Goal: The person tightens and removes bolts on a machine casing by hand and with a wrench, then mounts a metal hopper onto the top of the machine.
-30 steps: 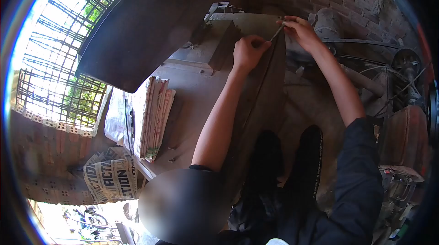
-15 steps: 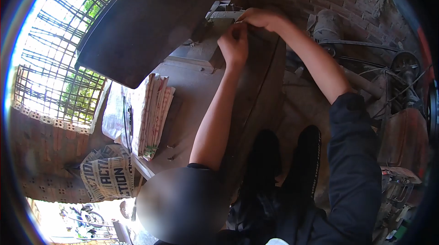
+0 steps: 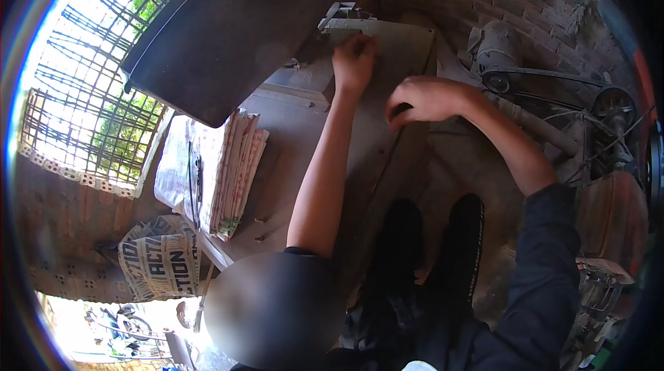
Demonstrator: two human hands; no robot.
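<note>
My left hand (image 3: pixel 355 61) has its fingers curled together over the far part of the dusty work surface (image 3: pixel 400 37), just below a small metal bracket (image 3: pixel 342 12). Its fingertips are blurred, and whatever they hold cannot be made out. Lower and to the right, my right hand (image 3: pixel 423 102) hangs over the surface's right edge, apart from the left. Its thumb and fingers bend toward each other in a pinch, and anything between their tips is too small to tell.
A large dark panel (image 3: pixel 228 39) overhangs the upper left. Bundled papers (image 3: pixel 232 177) lie on the surface at left, near a printed sack (image 3: pixel 162 257). At right stand a motor (image 3: pixel 498 46) and a belt (image 3: pixel 553 75) running to a pulley (image 3: pixel 613 104).
The thin rod seen between my hands a second ago is no longer visible. My hands met near the bracket, then my right hand moved back down and right; the left stays near the bracket.
</note>
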